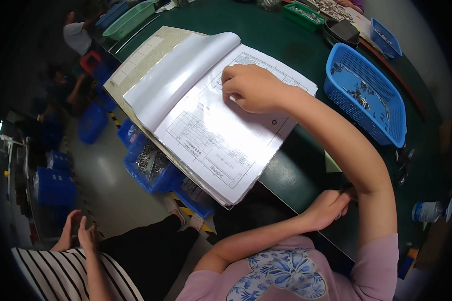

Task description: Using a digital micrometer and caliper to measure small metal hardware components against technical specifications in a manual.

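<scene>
A thick stack of printed forms [211, 135] in a clear sleeve lies open on the dark green table [296, 170], with one page [181, 75] curled over to the left. My right hand [251, 88] rests on the upper part of the top sheet, its fingers curled under and pressing the paper. My left hand [329, 206] sits at the table's near edge, tucked under my right elbow. Its fingers are curled by a small dark object [347, 189] that is mostly hidden by my right arm.
A blue mesh basket [336, 90] with small metal parts stands right of the papers. Green trays [301, 15] and another blue basket [386, 37] are further back. A water bottle [429, 210] lies far right. Blue crates [150, 168] sit on the floor. A person in a striped shirt [75, 271] sits lower left.
</scene>
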`<act>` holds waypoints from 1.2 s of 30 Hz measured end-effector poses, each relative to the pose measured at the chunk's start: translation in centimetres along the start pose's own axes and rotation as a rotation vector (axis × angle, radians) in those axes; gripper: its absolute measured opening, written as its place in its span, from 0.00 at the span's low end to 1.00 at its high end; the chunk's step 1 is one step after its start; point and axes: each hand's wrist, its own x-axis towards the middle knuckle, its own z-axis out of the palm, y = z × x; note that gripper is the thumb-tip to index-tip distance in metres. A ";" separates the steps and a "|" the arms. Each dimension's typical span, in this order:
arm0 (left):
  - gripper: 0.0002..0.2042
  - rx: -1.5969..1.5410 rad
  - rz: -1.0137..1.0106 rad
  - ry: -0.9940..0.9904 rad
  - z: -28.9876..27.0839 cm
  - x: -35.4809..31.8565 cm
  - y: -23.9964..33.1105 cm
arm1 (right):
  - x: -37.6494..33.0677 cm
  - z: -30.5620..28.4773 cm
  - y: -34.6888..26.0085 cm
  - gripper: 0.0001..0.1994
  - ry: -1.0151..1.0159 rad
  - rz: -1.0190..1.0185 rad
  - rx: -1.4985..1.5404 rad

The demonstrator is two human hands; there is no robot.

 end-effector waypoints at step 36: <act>0.19 0.156 0.129 -0.019 -0.3 -2.3 1.5 | -31.8 -2.8 -8.6 0.22 0.844 1.021 0.030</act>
